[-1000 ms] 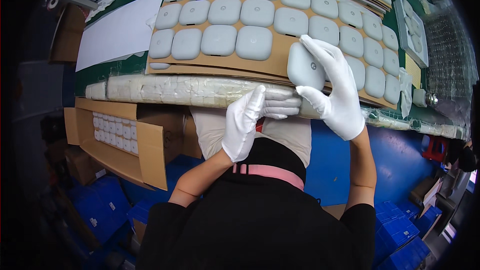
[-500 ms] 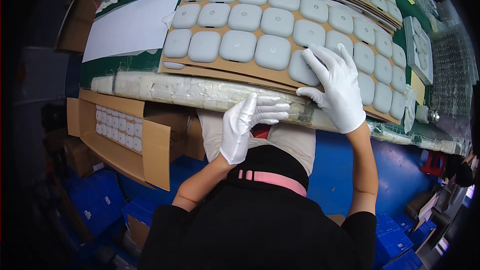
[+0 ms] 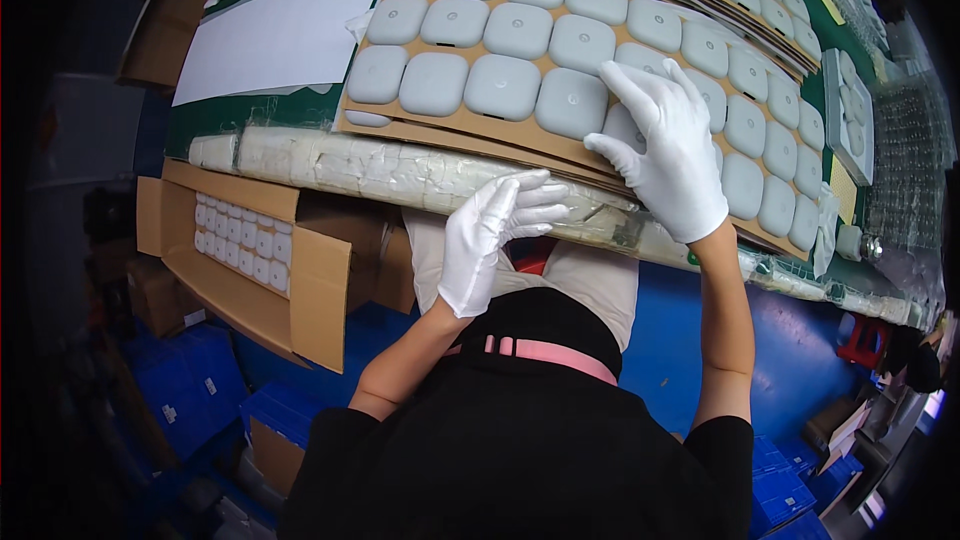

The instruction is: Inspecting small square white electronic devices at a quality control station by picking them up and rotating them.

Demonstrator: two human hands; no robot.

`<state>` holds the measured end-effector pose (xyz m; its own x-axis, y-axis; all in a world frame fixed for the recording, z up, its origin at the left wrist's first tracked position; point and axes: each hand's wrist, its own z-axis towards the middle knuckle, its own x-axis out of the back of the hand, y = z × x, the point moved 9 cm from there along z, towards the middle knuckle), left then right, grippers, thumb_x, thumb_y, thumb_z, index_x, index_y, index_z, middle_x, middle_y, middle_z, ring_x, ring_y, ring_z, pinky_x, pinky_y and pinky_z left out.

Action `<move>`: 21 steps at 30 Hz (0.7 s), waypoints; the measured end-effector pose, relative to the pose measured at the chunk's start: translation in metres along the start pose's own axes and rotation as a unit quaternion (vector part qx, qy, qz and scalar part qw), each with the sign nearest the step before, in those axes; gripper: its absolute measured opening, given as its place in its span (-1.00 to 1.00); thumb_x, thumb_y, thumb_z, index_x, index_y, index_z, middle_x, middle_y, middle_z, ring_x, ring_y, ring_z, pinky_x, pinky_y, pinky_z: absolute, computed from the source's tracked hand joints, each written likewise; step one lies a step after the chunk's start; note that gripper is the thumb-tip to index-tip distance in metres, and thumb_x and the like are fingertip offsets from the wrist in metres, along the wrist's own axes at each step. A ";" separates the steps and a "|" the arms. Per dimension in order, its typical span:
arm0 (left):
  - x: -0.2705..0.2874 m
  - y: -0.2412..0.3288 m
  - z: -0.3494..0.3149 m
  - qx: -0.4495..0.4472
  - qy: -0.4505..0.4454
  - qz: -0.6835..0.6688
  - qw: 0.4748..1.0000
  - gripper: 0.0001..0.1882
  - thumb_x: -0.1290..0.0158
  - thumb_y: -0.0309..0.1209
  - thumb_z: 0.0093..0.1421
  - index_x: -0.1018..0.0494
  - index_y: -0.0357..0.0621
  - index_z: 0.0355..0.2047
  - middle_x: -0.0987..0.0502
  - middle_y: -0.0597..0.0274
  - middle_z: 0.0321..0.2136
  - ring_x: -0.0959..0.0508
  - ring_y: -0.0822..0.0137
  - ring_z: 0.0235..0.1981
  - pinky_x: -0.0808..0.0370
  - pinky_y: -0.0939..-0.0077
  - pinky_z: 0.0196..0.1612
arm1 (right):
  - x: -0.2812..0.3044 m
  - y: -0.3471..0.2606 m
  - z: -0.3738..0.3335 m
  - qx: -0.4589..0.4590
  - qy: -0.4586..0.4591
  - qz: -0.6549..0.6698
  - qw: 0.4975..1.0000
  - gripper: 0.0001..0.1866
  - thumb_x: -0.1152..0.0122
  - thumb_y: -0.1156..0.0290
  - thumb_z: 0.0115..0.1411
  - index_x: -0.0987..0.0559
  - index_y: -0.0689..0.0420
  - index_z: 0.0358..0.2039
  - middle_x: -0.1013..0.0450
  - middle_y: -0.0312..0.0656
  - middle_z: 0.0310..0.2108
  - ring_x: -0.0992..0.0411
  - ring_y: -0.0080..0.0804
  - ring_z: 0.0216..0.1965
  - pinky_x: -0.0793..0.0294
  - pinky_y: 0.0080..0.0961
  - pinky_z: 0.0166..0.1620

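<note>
My right hand, in a white glove, hovers over the near edge of a cardboard sheet set with rows of pale grey rounded-square cases. Thumb and fingers are spread apart, above a case that they partly cover. Whether the fingertips touch it I cannot tell. In a matching white glove, my left hand is held in front of the table edge, fingers stretched out and holding nothing.
A white sheet lies left of the cases on the green table. More cases on stacked cardboard stand farther back. Worn clear wrap covers the table's front edge. Below left, an open carton holds similar cases. A grey tray sits at right.
My right hand has shifted left and away from me over the cases. My left hand stays near the edge, its fingers slightly moved. The whole view has drifted a little.
</note>
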<state>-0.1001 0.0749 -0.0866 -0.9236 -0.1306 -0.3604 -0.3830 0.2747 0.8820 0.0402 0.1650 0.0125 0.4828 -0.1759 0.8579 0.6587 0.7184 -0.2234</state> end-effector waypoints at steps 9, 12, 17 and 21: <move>0.001 -0.007 0.008 0.005 -0.021 -0.009 1.000 -0.55 0.25 -0.26 0.47 -0.35 -0.43 0.11 -0.57 -0.14 -0.06 -0.64 0.19 -0.14 -0.55 0.49 -0.05 | 0.028 0.045 -0.032 -0.169 0.101 0.110 0.974 -0.56 -0.28 0.55 0.06 -0.57 0.14 0.01 -0.55 -0.26 -0.22 -0.47 -0.36 -0.18 -0.35 -0.38 0.12; 0.000 -0.007 0.009 0.009 -0.011 0.006 1.000 -0.55 0.24 -0.25 0.47 -0.35 -0.42 0.12 -0.57 -0.14 -0.05 -0.64 0.19 -0.14 -0.56 0.48 -0.04 | 0.010 0.013 -0.013 -0.053 0.063 0.029 0.996 -0.60 -0.31 0.50 0.04 -0.59 0.14 -0.04 -0.53 -0.26 -0.25 -0.45 -0.32 -0.23 -0.30 -0.28 0.19; 0.004 -0.009 0.010 0.020 0.009 -0.028 0.999 -0.62 0.16 -0.30 0.46 -0.39 -0.39 0.07 -0.59 -0.12 -0.11 -0.65 0.18 -0.15 -0.58 0.47 -0.01 | -0.017 -0.005 0.012 -0.019 0.013 -0.013 1.000 -0.59 -0.33 0.50 0.01 -0.60 0.13 -0.06 -0.54 -0.24 -0.19 -0.45 -0.29 -0.19 -0.19 -0.14 0.32; 0.008 -0.010 0.011 0.032 0.011 -0.034 0.999 -0.63 0.11 -0.33 0.44 -0.38 -0.40 0.07 -0.59 -0.11 -0.11 -0.66 0.18 -0.16 -0.58 0.48 -0.03 | -0.020 -0.006 0.012 0.003 0.056 -0.001 0.998 -0.63 -0.35 0.46 -0.02 -0.60 0.10 -0.12 -0.51 -0.27 -0.28 -0.41 -0.31 -0.29 -0.20 -0.14 0.30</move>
<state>-0.1043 0.0814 -0.1016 -0.8952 -0.1721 -0.4111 -0.4456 0.3252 0.8341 0.0198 0.1721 0.0017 0.5434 -0.2510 0.8011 0.6561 0.7223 -0.2187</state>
